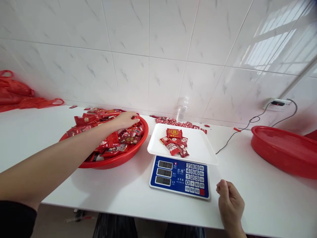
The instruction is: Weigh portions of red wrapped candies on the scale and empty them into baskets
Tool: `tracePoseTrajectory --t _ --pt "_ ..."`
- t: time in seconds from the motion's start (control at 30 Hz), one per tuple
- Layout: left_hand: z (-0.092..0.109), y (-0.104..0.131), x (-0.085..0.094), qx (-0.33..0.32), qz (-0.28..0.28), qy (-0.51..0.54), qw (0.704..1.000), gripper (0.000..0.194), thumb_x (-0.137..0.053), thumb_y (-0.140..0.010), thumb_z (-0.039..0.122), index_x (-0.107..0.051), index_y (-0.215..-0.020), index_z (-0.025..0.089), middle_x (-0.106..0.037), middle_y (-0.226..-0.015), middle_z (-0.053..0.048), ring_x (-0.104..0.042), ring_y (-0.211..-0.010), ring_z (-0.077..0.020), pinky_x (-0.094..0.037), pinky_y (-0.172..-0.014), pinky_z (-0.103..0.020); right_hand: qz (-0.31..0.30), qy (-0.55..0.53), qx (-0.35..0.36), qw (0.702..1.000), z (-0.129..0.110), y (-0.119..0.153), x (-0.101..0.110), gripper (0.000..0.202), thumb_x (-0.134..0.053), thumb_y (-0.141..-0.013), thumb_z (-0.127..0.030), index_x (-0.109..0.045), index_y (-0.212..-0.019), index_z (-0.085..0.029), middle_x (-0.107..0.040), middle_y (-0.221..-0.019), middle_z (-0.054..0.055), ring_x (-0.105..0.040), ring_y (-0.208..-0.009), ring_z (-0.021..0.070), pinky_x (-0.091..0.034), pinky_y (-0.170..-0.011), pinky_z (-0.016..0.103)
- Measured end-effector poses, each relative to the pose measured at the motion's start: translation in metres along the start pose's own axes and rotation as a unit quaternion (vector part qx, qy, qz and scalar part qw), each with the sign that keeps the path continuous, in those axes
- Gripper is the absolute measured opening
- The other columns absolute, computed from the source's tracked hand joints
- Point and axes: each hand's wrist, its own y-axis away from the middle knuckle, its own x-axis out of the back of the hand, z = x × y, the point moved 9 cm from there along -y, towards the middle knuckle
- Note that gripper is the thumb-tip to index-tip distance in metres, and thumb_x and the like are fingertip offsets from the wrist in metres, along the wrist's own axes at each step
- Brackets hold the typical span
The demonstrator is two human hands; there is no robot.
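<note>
My left hand (126, 120) reaches over the right side of a red plastic basket (135, 150) heaped with small red snack packets (109, 140). Its fingers are closed, with a bit of a red packet (135, 117) showing between them. To the right of the basket stands a digital scale (179, 177) with a blue keypad panel; its top display appears to read 0.070. Several red packets (174, 142) lie on the left part of its white tray (200, 145). My right hand (230, 203), closed in a fist with nothing visible in it, is beside the scale's lower right corner.
Behind the scale, a row of red patterned packets (173, 122) lies along the wall by a clear plastic item (182, 109). A second red basket (282, 155) sits at the right. A black cable (231, 137) runs to a wall socket (278, 104). Red bags (17, 92) lie far left.
</note>
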Motion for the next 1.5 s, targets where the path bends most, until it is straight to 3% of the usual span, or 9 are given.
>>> tracePoseTrajectory --t 0.1,0.23,0.47,0.67,0.97,1.17,1.3,1.4,1.5 --pt "-0.011 0.000 -0.003 -0.001 -0.005 -0.062 0.998 0.023 -0.047 -0.079 0.035 -0.062 -0.087 0.020 -0.070 -0.089 -0.003 -0.064 -0.080 -0.0207 -0.046 -0.067 -0.025 -0.001 0.010 -0.003 1.000 -0.002 0.001 0.000 0.048 -0.047 -0.086 -0.059 -0.059 -0.066 -0.018 -0.059 -0.060 0.003 -0.056 -0.058 0.0164 -0.045 -0.057 0.026" --pt "-0.018 -0.003 -0.030 -0.046 -0.082 -0.101 0.990 0.034 -0.049 -0.073 0.019 -0.064 -0.104 0.021 -0.068 -0.110 -0.005 -0.063 -0.093 -0.0206 -0.047 -0.080 -0.025 -0.002 0.024 0.006 1.000 -0.013 0.001 0.003 0.050 -0.045 -0.085 -0.062 -0.058 -0.066 -0.018 -0.060 -0.061 0.003 -0.056 -0.058 0.0162 -0.045 -0.056 0.026" --pt "-0.021 -0.015 -0.063 -0.078 -0.161 -0.119 0.977 0.059 -0.058 -0.065 0.020 -0.058 -0.124 0.019 -0.057 -0.132 -0.010 -0.056 -0.114 -0.0273 -0.041 -0.098 -0.033 -0.018 -0.042 0.134 0.990 -0.065 0.000 0.006 0.034 -0.052 -0.088 -0.044 -0.059 -0.067 -0.018 -0.059 -0.062 0.003 -0.055 -0.056 0.0150 -0.042 -0.052 0.025" --pt "-0.012 -0.009 -0.049 -0.082 -0.168 -0.158 0.970 0.035 -0.062 -0.062 0.026 -0.071 -0.096 0.020 -0.070 -0.103 -0.009 -0.063 -0.091 -0.0268 -0.047 -0.081 -0.031 -0.085 -0.079 0.241 0.964 -0.106 0.006 -0.005 0.020 -0.052 -0.089 -0.024 -0.056 -0.070 -0.019 -0.057 -0.062 0.001 -0.053 -0.055 0.0126 -0.040 -0.051 0.025" --pt "-0.029 0.004 -0.026 -0.054 -0.169 -0.097 0.979 0.045 -0.063 -0.067 0.028 -0.064 -0.112 0.024 -0.068 -0.114 -0.004 -0.062 -0.097 -0.0210 -0.045 -0.081 -0.026 -0.111 -0.042 0.272 0.955 -0.126 0.004 -0.018 0.021 -0.050 -0.090 -0.026 -0.058 -0.071 -0.019 -0.059 -0.062 0.002 -0.054 -0.054 0.0123 -0.041 -0.049 0.023" --pt "-0.026 0.014 -0.029 -0.053 -0.197 -0.092 0.975 0.035 -0.064 -0.059 0.017 -0.068 -0.093 0.023 -0.071 -0.094 -0.002 -0.063 -0.083 -0.0209 -0.046 -0.071 -0.026 -0.130 -0.009 0.320 0.938 -0.144 0.007 -0.028 0.022 -0.050 -0.090 -0.027 -0.059 -0.072 -0.020 -0.060 -0.061 0.000 -0.053 -0.051 0.0108 -0.040 -0.048 0.022" --pt "-0.025 0.011 -0.015 -0.044 -0.150 -0.054 0.986 0.027 -0.059 -0.061 0.013 -0.066 -0.086 0.021 -0.069 -0.084 -0.002 -0.063 -0.077 -0.0198 -0.046 -0.066 -0.027 -0.145 -0.005 0.330 0.933 -0.149 0.007 -0.032 0.022 -0.049 -0.091 -0.027 -0.060 -0.073 -0.020 -0.060 -0.061 0.001 -0.054 -0.051 0.0119 -0.040 -0.048 0.023" --pt "-0.011 0.010 0.004 -0.032 -0.091 0.065 0.993 0.029 -0.063 -0.064 0.020 -0.064 -0.093 0.019 -0.068 -0.092 -0.004 -0.063 -0.082 -0.0195 -0.047 -0.071 -0.028 -0.168 0.000 0.324 0.931 -0.156 0.003 -0.041 0.020 -0.048 -0.092 -0.028 -0.060 -0.078 -0.020 -0.063 -0.066 0.002 -0.058 -0.059 0.0138 -0.044 -0.053 0.024" --pt "0.033 0.023 0.006 -0.050 -0.083 0.269 0.958 0.040 -0.071 -0.063 0.026 -0.062 -0.101 0.018 -0.067 -0.094 -0.004 -0.064 -0.086 -0.0195 -0.048 -0.079 -0.031 -0.201 0.011 0.315 0.927 -0.171 -0.005 -0.060 0.014 -0.050 -0.092 -0.030 -0.061 -0.094 -0.022 -0.065 -0.077 0.003 -0.061 -0.069 0.0154 -0.049 -0.062 0.027"
